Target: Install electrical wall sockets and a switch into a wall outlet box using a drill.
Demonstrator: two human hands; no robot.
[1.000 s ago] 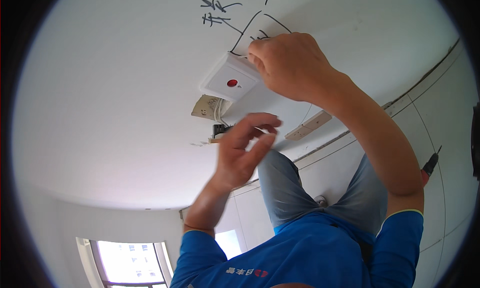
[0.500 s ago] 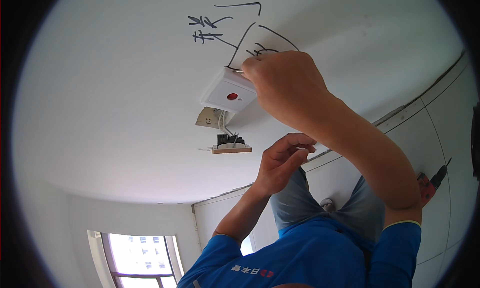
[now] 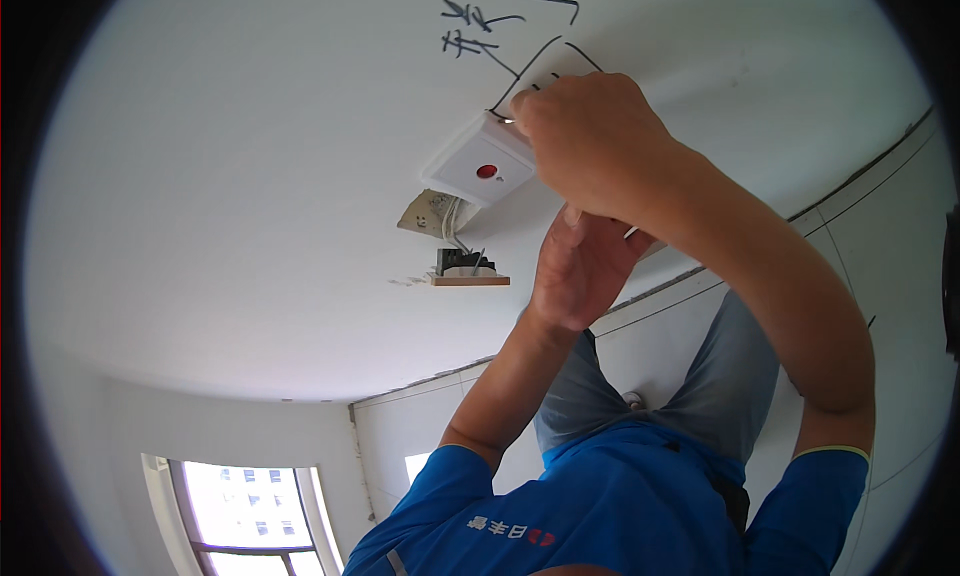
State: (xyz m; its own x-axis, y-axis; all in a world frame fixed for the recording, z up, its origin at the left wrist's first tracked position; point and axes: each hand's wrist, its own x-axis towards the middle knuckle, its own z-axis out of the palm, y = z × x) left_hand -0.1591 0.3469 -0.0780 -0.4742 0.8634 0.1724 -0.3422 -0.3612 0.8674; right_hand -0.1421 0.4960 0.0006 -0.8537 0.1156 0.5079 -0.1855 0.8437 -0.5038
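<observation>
the white square switch plate (image 3: 478, 163) with a small round red button sits tilted off the white wall (image 3: 220, 176), its near corner lifted away from the surface. the right hand (image 3: 600, 141) grips its right edge, fingers curled together and clamped on the plate's rim. the left hand (image 3: 580, 271) is raised just below the right wrist, fingers loosely bent; whether they hold anything cannot be told, since the right forearm covers the tips.

just under the plate an open wall box (image 3: 428, 214) shows, a dull grey recess with thin wires (image 3: 455, 221) running from it up behind the plate. slightly lower, a second small fitting (image 3: 468, 269) juts from the wall, dark on top with a tan base, apart from both hands.

black handwritten strokes (image 3: 480, 31) and a drawn outline mark the wall above the plate. to the left of the plate the wall is plain and broad. a thin dark seam (image 3: 860, 176) runs along the right, where the wall meets tiled panels. a bright window (image 3: 250, 511) stands at the lower left.
</observation>
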